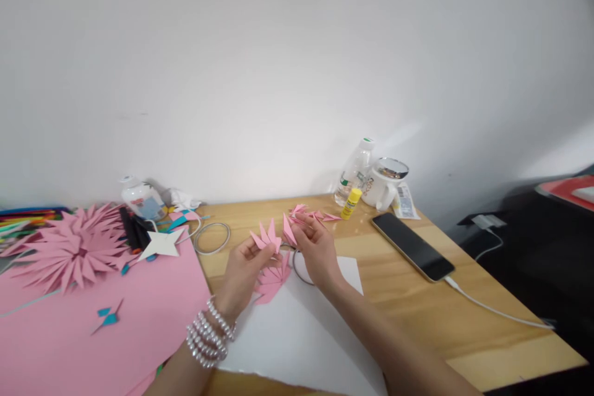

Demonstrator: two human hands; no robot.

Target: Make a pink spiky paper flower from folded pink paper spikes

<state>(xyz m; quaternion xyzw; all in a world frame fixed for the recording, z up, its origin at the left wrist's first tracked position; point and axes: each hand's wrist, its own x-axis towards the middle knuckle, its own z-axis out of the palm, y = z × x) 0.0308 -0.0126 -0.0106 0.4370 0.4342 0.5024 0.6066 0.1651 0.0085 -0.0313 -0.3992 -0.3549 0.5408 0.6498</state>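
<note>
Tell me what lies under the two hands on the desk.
Under the left hand and right hand: a white sheet, more pink folded paper and part of a ring; the rest is covered.

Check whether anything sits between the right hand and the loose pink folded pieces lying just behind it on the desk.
Nothing visible does. The right hand, pinching one pink point, sits just in front of the loose pink pieces, with only bare wooden desk between. The glue stick stands off to their right, and the left hand holds its own pink piece.
</note>
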